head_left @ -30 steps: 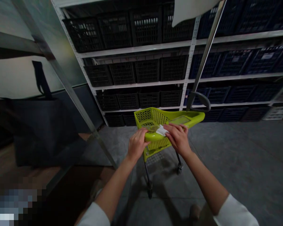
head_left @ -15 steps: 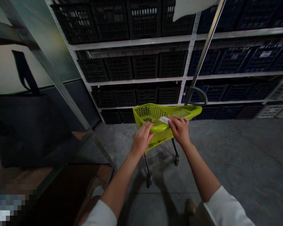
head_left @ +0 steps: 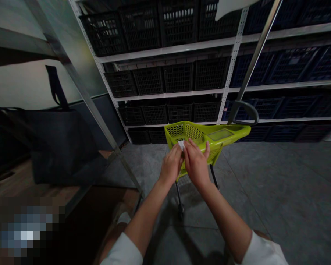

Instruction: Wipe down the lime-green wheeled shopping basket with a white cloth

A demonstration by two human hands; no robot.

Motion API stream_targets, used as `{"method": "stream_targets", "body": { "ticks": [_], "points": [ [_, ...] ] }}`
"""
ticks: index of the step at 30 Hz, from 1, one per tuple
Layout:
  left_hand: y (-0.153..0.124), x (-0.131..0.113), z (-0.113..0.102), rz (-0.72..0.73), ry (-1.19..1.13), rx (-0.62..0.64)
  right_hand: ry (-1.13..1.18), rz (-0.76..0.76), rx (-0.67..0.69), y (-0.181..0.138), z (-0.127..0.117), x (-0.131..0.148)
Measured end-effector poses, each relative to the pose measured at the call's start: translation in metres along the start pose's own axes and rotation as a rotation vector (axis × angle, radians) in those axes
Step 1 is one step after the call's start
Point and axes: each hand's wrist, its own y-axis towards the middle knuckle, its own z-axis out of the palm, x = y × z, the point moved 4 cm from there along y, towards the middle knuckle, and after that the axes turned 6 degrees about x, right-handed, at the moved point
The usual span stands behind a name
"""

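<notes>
A lime-green shopping cart (head_left: 226,138) with a perforated basket stands in front of me on thin grey legs with casters. My left hand (head_left: 171,166) is closed over the basket's near left rim. Right beside it, my right hand (head_left: 197,165) holds a small white tissue (head_left: 181,144) at its fingertips, against the same rim. The two hands almost touch, and the tissue shows between their fingers. Part of the near rim is hidden behind my hands. A metal pole with a dark grey loop handle (head_left: 245,110) rises from behind the cart's narrow right end.
White metal shelves (head_left: 168,94) with rows of black crates (head_left: 179,76) and dark blue crates (head_left: 289,68) stand behind the cart. To my left is a metal frame (head_left: 93,112) with a dark tote bag (head_left: 62,143) on a wooden surface. Grey concrete floor (head_left: 278,191) lies below.
My right hand has slid the tissue left along the rim until it meets my left hand. My left hand keeps its place on the cart. The view has shifted slightly left.
</notes>
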Motion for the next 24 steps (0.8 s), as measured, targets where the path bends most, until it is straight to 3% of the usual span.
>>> {"method": "stream_targets", "body": {
  "ticks": [2, 5, 9, 12, 15, 17, 19, 21, 24],
  "points": [
    [-0.002, 0.003, -0.003, 0.001, 0.001, -0.002, -0.012, -0.093, 0.042, -0.001, -0.005, -0.004],
    [-0.003, 0.005, -0.006, 0.025, 0.009, -0.010, -0.063, -0.182, 0.084, 0.001, -0.025, -0.041],
    [-0.004, 0.003, -0.004, 0.046, 0.004, -0.020, -0.165, 0.002, -0.080, 0.004, -0.050, -0.084],
    [-0.003, -0.001, -0.002, 0.034, -0.010, -0.031, -0.146, 0.098, -0.103, 0.003, -0.038, -0.062],
    [-0.002, -0.002, -0.001, 0.018, -0.028, -0.031, -0.069, 0.038, -0.011, -0.001, -0.012, -0.016],
    [-0.001, -0.002, -0.002, 0.017, -0.029, -0.019, -0.031, -0.025, 0.037, -0.002, -0.003, 0.000],
    [-0.001, 0.000, -0.003, 0.010, -0.010, -0.009, -0.025, -0.101, 0.090, -0.001, -0.005, -0.006],
    [0.000, 0.002, -0.005, 0.007, 0.017, -0.008, -0.056, -0.168, 0.138, 0.000, -0.016, -0.030],
    [0.000, 0.003, -0.004, 0.027, 0.031, -0.014, -0.137, -0.086, 0.042, 0.002, -0.040, -0.075]
  ]
}}
